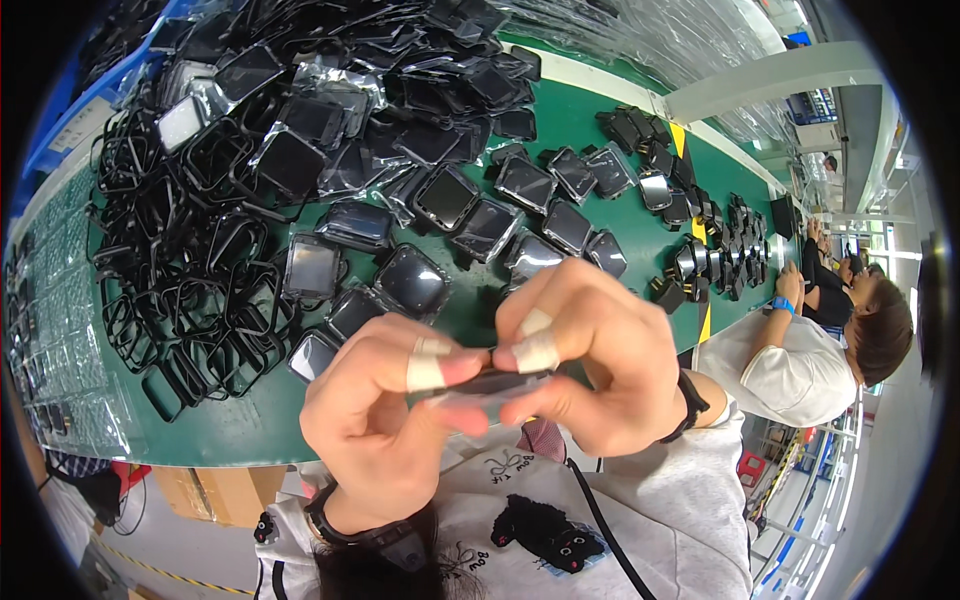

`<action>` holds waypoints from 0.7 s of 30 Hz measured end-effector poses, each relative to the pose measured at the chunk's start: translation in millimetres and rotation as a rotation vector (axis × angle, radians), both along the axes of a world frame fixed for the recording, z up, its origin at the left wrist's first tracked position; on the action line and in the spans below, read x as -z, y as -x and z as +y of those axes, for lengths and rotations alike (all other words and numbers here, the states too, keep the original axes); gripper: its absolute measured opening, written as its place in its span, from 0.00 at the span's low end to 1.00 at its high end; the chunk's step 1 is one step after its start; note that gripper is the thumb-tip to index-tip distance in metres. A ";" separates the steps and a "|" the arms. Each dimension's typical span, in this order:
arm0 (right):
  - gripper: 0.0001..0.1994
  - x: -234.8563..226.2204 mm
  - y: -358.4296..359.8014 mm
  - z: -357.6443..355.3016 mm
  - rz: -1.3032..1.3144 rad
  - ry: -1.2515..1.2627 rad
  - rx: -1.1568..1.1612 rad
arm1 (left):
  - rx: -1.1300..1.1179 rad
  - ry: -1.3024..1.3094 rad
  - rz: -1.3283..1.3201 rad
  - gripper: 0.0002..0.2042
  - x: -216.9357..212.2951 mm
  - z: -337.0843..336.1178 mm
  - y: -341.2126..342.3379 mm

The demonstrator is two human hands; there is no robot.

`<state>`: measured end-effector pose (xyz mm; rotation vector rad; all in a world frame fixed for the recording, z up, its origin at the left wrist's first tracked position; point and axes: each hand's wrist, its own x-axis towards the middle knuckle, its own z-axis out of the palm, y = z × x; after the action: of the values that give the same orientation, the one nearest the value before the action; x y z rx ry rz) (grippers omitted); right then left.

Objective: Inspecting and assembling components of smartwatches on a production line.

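Close to my chest, my left hand [372,415] and my right hand [612,355] pinch a thin dark flat piece [492,386] between thumbs and fingers, one at each end. It is seen nearly edge-on and blurred, with a pale see-through part along its lower side, so its exact kind cannot be made out. Beige tape wraps a finger on each hand. Just beyond the hands, small black square screens [412,279] lie on the green table [225,432], many in clear film. To the left is a heap of black rounded-square frames [225,325].
A big pile of film-wrapped screens [420,100] covers the far left, beside a blue bin [75,135]. Black assembled units [735,245] stand in rows at the right, near yellow-black tape [704,320]. A co-worker in white [790,365] sits there. A cardboard box [222,494] stands below the table edge.
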<state>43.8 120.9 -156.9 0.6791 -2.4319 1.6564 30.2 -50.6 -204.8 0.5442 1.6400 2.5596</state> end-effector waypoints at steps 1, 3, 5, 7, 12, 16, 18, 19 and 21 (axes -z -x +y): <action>0.13 -0.2 -3.3 1.4 -0.034 0.023 -0.023 | -0.013 -0.018 -0.023 0.07 0.8 0.6 -2.4; 0.13 -0.1 -13.3 2.8 -0.009 -0.014 0.012 | -0.001 -0.044 -0.041 0.07 1.1 4.9 -8.5; 0.13 1.2 -23.2 4.9 0.028 -0.014 0.057 | 0.026 -0.078 -0.056 0.07 0.3 12.6 -13.5; 0.13 2.5 -31.8 7.0 -0.033 -0.037 0.118 | 0.056 0.008 -0.025 0.07 -2.1 18.6 -16.3; 0.21 -13.5 -37.2 50.0 -0.421 -0.108 -0.082 | 0.265 0.301 -0.145 0.10 -13.7 19.2 -24.2; 0.18 -13.7 -12.9 115.7 0.005 -0.677 0.543 | 0.242 0.676 0.268 0.10 -6.9 24.2 -22.1; 0.21 -7.3 2.6 140.5 0.005 -0.962 0.655 | 0.131 0.693 0.321 0.11 -3.0 29.6 -22.1; 0.21 -3.4 8.3 147.2 0.029 -1.012 0.584 | 0.068 0.794 0.374 0.12 -1.6 31.1 -20.9; 0.22 -2.4 17.9 151.6 0.050 -1.061 0.511 | -0.009 0.895 0.369 0.14 -0.9 33.0 -19.6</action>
<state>25.9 272.6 -154.5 0.1071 -2.9593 0.0983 49.8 -17.7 -203.8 0.9069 2.6104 1.4867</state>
